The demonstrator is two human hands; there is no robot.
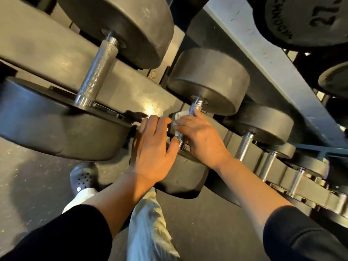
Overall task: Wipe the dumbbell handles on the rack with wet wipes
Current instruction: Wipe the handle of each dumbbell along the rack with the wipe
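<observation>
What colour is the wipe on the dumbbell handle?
White; the wet wipe shows best in the head view.

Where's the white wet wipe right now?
Centre of the head view: the white wet wipe is wrapped round the knurled steel dumbbell handle, under the right hand.

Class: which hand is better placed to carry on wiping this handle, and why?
The right hand: it grips the white wet wipe wrapped on the knurled chrome dumbbell handle. The left hand only rests beside it on the black rubber head.
</observation>
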